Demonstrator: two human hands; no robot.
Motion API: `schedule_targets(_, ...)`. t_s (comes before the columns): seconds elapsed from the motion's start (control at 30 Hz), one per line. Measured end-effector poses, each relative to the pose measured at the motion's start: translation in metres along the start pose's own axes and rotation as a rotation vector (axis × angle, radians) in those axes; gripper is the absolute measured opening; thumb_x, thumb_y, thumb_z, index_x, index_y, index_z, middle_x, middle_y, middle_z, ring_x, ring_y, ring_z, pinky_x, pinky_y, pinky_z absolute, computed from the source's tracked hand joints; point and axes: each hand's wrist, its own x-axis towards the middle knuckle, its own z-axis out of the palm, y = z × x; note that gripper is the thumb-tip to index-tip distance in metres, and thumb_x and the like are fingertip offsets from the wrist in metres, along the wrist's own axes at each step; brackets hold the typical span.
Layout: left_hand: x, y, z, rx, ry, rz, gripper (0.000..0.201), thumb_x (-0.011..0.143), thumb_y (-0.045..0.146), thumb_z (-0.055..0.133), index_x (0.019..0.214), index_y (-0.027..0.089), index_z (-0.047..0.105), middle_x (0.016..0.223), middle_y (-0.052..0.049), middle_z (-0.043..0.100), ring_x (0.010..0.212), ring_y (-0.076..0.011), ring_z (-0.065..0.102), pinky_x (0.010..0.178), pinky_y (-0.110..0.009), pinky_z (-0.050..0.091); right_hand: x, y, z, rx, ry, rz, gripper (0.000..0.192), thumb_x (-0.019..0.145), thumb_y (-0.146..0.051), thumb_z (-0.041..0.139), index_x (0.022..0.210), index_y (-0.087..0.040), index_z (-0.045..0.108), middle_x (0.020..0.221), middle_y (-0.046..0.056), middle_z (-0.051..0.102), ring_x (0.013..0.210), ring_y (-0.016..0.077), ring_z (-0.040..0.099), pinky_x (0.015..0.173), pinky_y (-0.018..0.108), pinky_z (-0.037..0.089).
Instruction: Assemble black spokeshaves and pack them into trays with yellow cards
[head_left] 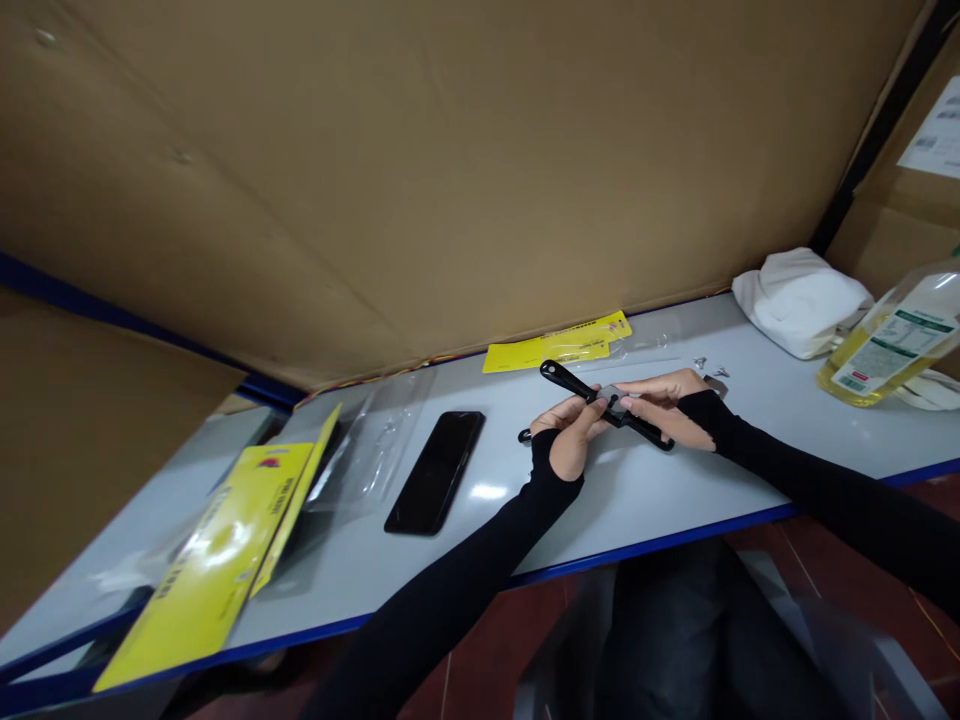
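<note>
One black tool (606, 404), table centre: left hand (570, 440) pinches it at its middle, right hand (664, 405) fingers closed on its 3 o'clock end. One phone (435, 470) at 9 o'clock. Two yellow cards (559, 345) at 12. One bottle (889, 345) at 3, holding yellow liquid.

A grey table (675, 500) with blue edge; on it lie a phone (435, 470), yellow cards (217, 560), clear bags (375, 440), a cloth (799, 300), a bottle (889, 345); screws (709, 367) too.
</note>
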Motion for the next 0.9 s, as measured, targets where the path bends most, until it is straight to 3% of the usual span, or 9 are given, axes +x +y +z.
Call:
schedule_targets(0.17, 0.0009, 0.0008, 0.0011, 0.005, -0.014, 0.037, 0.049, 0.049, 0.037, 0.104, 0.086, 0.01, 0.084, 0.094, -0.011, 0.083, 0.079, -0.0239, 0.078, 0.083, -0.04, 0.065, 0.0017, 0.0056, 0.0042, 0.057, 0.057, -0.039, 0.051, 0.083, -0.05, 0.078, 0.115, -0.011, 0.085, 0.073, 0.007, 0.078, 0.055, 0.0115, 0.058, 0.049, 0.023, 0.047)
schedule_targets(0.33, 0.0038, -0.0012, -0.0034, 0.051, -0.039, 0.047, 0.049, 0.053, 0.039, 0.103, 0.089, 0.011, 0.086, 0.097, -0.011, 0.083, 0.078, -0.0223, 0.077, 0.076, -0.035, 0.063, 0.0014, 0.0052, 0.0052, 0.028, 0.072, -0.047, 0.042, 0.084, -0.049, 0.079, 0.11, -0.017, 0.087, 0.084, 0.008, 0.083, 0.057, 0.0128, 0.065, 0.049, 0.023, 0.05)
schedule_targets(0.47, 0.0047, -0.0015, -0.0038, 0.075, -0.008, 0.058, 0.049, 0.054, 0.041, 0.103, 0.089, 0.011, 0.086, 0.098, -0.013, 0.083, 0.074, -0.0206, 0.076, 0.07, -0.033, 0.062, 0.0, 0.0028, 0.0056, 0.074, 0.06, -0.055, 0.038, 0.086, -0.047, 0.079, 0.11, -0.019, 0.087, 0.102, 0.008, 0.085, 0.078, 0.0194, 0.079, 0.07, 0.03, 0.065)
schedule_targets(0.6, 0.0053, -0.0014, -0.0025, 0.091, 0.016, 0.058, 0.05, 0.052, 0.04, 0.103, 0.088, 0.01, 0.085, 0.095, -0.013, 0.083, 0.071, -0.0191, 0.075, 0.068, -0.031, 0.062, -0.0006, 0.0036, 0.007, 0.098, 0.041, -0.017, 0.04, 0.086, -0.048, 0.078, 0.109, -0.016, 0.086, 0.101, 0.009, 0.085, 0.085, 0.0223, 0.082, 0.082, 0.034, 0.068)
schedule_targets(0.9, 0.0033, -0.0002, 0.0005, 0.046, 0.043, 0.049, 0.043, 0.051, 0.035, 0.102, 0.083, 0.012, 0.085, 0.084, -0.008, 0.082, 0.066, -0.017, 0.073, 0.065, -0.03, 0.064, -0.0005, 0.0026, 0.0076, 0.111, 0.027, -0.01, 0.041, 0.085, -0.05, 0.079, 0.105, -0.015, 0.083, 0.091, 0.01, 0.085, 0.076, 0.0202, 0.08, 0.072, 0.03, 0.066)
